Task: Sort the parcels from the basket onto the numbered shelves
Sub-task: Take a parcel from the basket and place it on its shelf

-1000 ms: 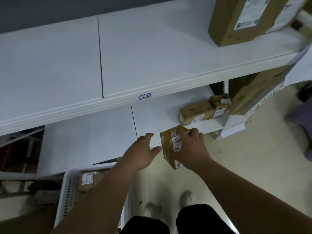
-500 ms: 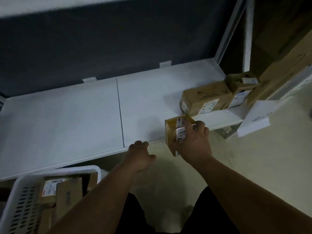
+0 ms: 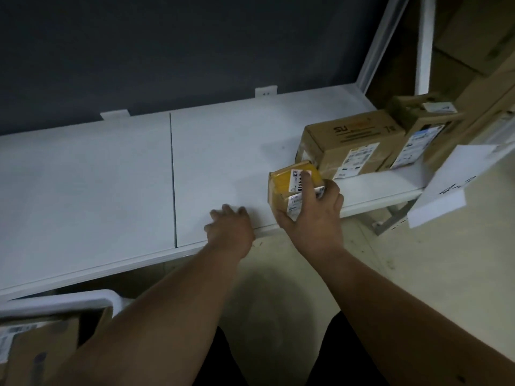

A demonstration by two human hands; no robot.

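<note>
My right hand [image 3: 312, 215] grips a small yellow-taped parcel [image 3: 281, 182] with white labels, holding it over the front part of the low white shelf [image 3: 111, 176]. Just behind the parcel, a brown carton [image 3: 354, 140] marked SU stands on the shelf, with a taller brown box [image 3: 423, 126] to its right. My left hand [image 3: 230, 232] rests on the shelf's front edge with fingers loosely bent, holding nothing. The white basket [image 3: 61, 302] shows at bottom left with a labelled cardboard parcel [image 3: 36, 349] inside.
A white tag [image 3: 457, 179] marked 4- hangs off the shelf's right end. A white upright post [image 3: 381, 43] and stacked large cartons [image 3: 473, 45] stand at the right. A dark wall backs the shelf. Pale floor lies below.
The view dropped from the upper shelf to the lower one. My right hand carried the small parcel forward over the shelf's front edge, and my left hand came down onto the edge.
</note>
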